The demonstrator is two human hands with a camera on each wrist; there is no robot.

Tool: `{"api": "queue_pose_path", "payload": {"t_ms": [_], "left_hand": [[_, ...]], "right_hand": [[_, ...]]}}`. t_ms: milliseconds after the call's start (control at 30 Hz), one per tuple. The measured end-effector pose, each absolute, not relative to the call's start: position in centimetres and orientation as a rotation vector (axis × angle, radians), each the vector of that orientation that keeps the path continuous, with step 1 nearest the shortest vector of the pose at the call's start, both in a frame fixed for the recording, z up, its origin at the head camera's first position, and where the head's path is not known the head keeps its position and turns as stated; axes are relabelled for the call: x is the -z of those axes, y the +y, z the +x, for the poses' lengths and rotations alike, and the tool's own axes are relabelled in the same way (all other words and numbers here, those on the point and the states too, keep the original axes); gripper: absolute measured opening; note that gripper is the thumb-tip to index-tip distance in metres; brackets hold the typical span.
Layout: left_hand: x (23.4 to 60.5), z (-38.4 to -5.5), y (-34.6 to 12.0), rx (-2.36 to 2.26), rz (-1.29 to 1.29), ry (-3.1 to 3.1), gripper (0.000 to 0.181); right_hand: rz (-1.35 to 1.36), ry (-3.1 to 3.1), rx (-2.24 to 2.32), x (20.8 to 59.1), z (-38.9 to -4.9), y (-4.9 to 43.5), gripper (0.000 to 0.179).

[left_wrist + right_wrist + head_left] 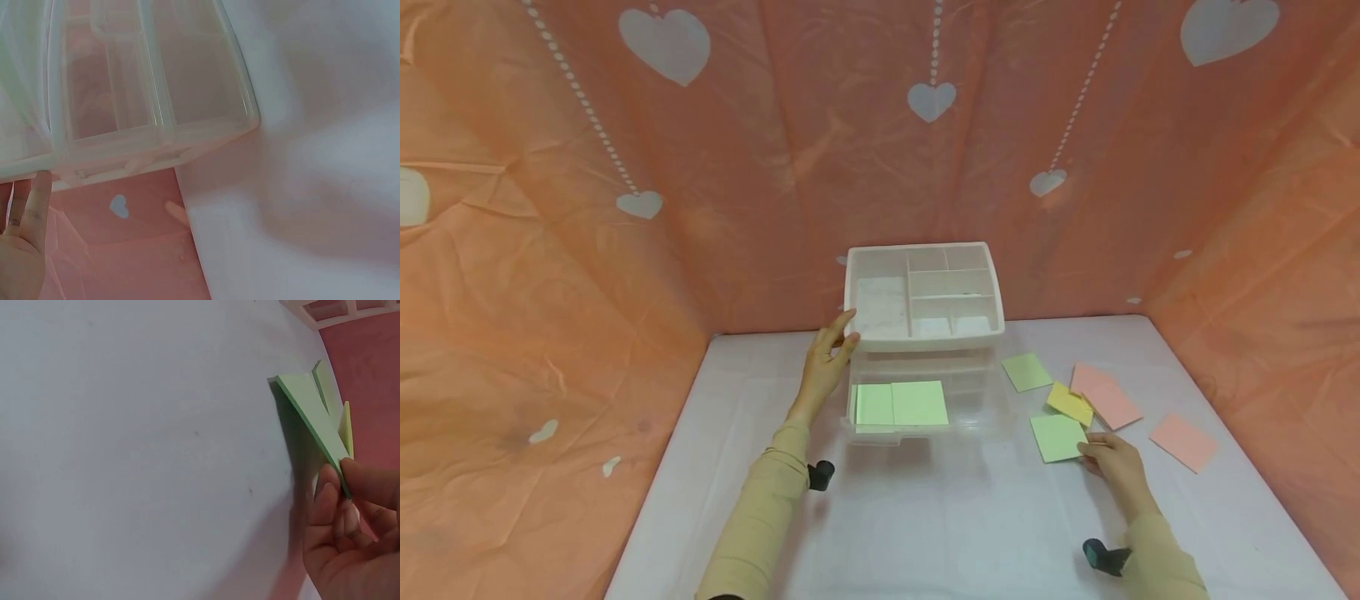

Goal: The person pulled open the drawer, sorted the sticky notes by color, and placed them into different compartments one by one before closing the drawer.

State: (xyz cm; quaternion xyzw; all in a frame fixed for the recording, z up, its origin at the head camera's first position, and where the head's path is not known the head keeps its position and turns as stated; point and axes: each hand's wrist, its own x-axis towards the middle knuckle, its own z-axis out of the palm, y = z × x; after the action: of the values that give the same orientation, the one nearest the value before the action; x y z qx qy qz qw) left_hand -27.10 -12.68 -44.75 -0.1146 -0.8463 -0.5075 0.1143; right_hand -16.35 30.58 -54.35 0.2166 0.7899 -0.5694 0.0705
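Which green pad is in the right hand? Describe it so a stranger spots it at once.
On the white table, find the plastic drawer organizer. Right of it, nearer the person than the yellow pad, is a green square pad. Unlike its neighbours, it is pinched by the right hand.

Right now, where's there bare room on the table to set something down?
The white table is bare between the sleeves, in front of the open drawer, and left of the left sleeve. Crowded: right of the organizer, where the right hand pinches a green square near a yellow one and pink ones.
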Motion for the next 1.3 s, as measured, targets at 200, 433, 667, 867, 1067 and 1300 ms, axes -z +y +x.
{"api": "queue_pose_path", "payload": {"t_ms": [200, 433, 667, 867, 1067, 1300], "left_hand": [[44.8, -27.1, -12.6, 1.476, -0.341, -2.478, 0.044], [44.8, -27.1, -12.6, 1.477, -0.341, -2.483, 0.044], [44.9, -27.2, -12.7, 1.509, -0.34, -2.473, 0.044], [44.9, -27.2, -12.7, 1.523, -0.34, -2.458, 0.044], [44.9, -27.2, -12.7, 1.534, -0.34, -2.458, 0.044], [44.8, -27.1, -12.7, 1.541, -0.331, -2.469, 0.043]], "right_hand": [[0.687, 2.403, 1.696, 54.4, -15.9, 30.8, 0.039], [0.686, 2.358, 1.752, 54.0, -15.6, 31.2, 0.043], [0.753, 2.379, 1.821, 52.7, -16.0, 31.4, 0.039], [0.724, 2.404, 2.015, 52.0, -16.3, 31.6, 0.012], [0.646, 2.194, 2.382, 52.6, -16.8, 32.3, 0.01], [0.636, 1.972, 2.642, 50.4, -17.4, 31.8, 0.011]]}}
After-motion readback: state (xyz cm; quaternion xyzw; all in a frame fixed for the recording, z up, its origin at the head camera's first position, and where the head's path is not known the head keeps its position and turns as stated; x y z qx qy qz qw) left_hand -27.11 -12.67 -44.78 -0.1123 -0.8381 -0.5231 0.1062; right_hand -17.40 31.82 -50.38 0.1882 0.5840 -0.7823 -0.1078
